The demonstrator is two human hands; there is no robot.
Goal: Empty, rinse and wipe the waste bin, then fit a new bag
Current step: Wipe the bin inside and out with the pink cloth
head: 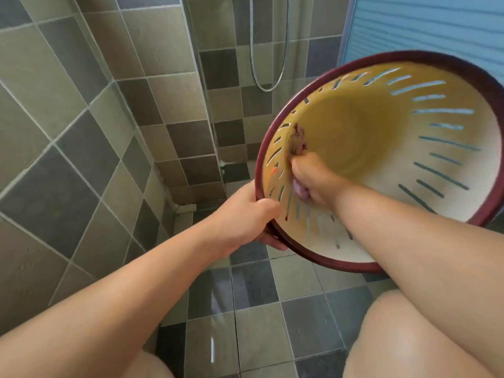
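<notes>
left hand (246, 219) grips slotted waste bin (447, 186) rim, right hand (308, 181) clenches cloth (298, 139) inside; hard scrubbing could twist rim loose

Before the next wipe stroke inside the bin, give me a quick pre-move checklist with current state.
1. Left hand grips the dark red rim of the waste bin: ok.
2. Bin tipped on its side, mouth toward the camera, interior reachable: ok.
3. Right hand inside the bin, gripping a purplish cloth against the slotted wall: ok.
4. Bin emptied: ok, no rubbish visible inside.
5. Inner wall clean: cannot tell, the image is blurred around the cloth.
6. New bag within reach: not ok, none in view.
7. Tiled floor dry underfoot: cannot tell, it shows glare only.
</notes>
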